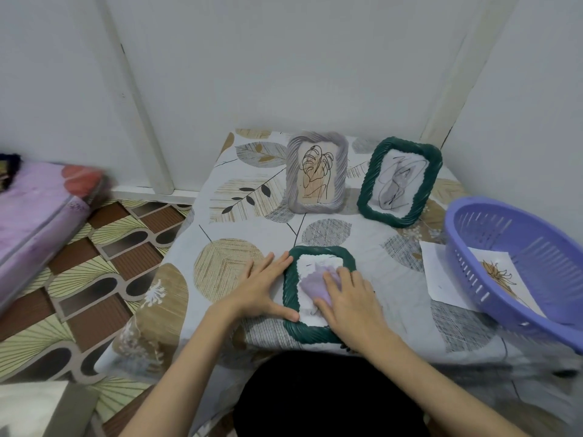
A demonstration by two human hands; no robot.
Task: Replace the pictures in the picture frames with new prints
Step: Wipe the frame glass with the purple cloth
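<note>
While the flat left hand (264,287) steadies the dark green rope-edged frame (318,293) lying near the table's front edge, keep the right hand's (348,305) straight fingers pressing its purple-and-white print (310,280) evenly, avoiding creases.

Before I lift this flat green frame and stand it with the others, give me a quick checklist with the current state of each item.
1. Flat green frame steadied: left hand rests flat at its left edge. Ok.
2. Print seated inside the frame: right hand covers much of it. Cannot tell.
3. Frame gripped for lifting: both hands lie flat, no grip. Not ok.
4. Standing room beside the grey frame and upright green frame: bare cloth to their left. Ok.
5. Spare prints: one in the purple basket, a sheet under it. Ok.
</note>
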